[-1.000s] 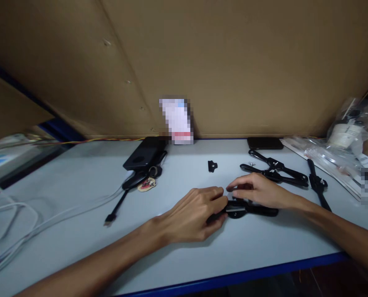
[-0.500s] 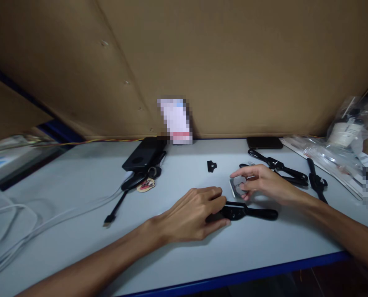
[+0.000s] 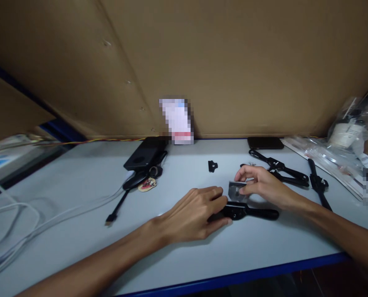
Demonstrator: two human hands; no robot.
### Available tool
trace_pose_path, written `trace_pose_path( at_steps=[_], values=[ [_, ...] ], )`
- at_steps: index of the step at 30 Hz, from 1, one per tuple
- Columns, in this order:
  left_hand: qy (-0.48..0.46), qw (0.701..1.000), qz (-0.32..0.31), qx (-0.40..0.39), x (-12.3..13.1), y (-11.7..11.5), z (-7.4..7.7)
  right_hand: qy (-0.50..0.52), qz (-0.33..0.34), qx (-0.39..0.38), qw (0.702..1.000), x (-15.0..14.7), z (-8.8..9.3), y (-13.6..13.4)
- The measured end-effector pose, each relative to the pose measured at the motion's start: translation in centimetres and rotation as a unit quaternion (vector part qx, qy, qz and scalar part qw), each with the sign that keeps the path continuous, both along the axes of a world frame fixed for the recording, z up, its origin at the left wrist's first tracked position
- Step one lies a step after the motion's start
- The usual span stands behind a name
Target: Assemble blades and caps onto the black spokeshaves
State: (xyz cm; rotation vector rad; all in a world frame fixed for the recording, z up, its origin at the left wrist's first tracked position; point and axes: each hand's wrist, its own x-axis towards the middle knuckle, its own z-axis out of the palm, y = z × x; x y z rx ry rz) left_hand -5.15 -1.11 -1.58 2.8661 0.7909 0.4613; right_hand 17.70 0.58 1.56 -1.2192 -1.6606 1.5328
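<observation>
My left hand (image 3: pixel 199 212) is closed over one end of a black spokeshave (image 3: pixel 236 211) that lies on the table; its other handle sticks out to the right. Just above it, my right hand (image 3: pixel 253 183) pinches a thin metal blade (image 3: pixel 235 192) between thumb and fingers. The blade is apart from my left hand and close over the spokeshave's middle. A small black notched plate (image 3: pixel 212 166) lies farther back. Behind my right hand are small silver screws (image 3: pixel 252 164), partly hidden.
More black spokeshaves (image 3: pixel 284 167) lie at the right, one (image 3: pixel 318 183) by itself. A dark phone (image 3: pixel 265 143) and plastic bags (image 3: pixel 323 156) are at the back. To the left sit a black power bank (image 3: pixel 145 154), a keyring tag (image 3: pixel 147 184) and white cables (image 3: pixel 56 220).
My right hand has turned the blade, so its flat face now shows more and its top edge runs level. The left hand stays on the spokeshave.
</observation>
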Motion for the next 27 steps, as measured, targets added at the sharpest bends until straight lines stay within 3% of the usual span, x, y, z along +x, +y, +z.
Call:
trace_pose_path(
  at_steps=[16, 27],
  values=[
    [-0.002, 1.0, 0.001, -0.003, 0.1, 0.0, 0.0, -0.024, 0.023, -0.001, 0.999, -0.2, 0.2, -0.1],
    [-0.018, 1.0, 0.005, -0.011, 0.1, -0.1, 0.0, -0.047, 0.043, 0.044, 0.997, 0.1, -1.3, 0.3]
  ],
)
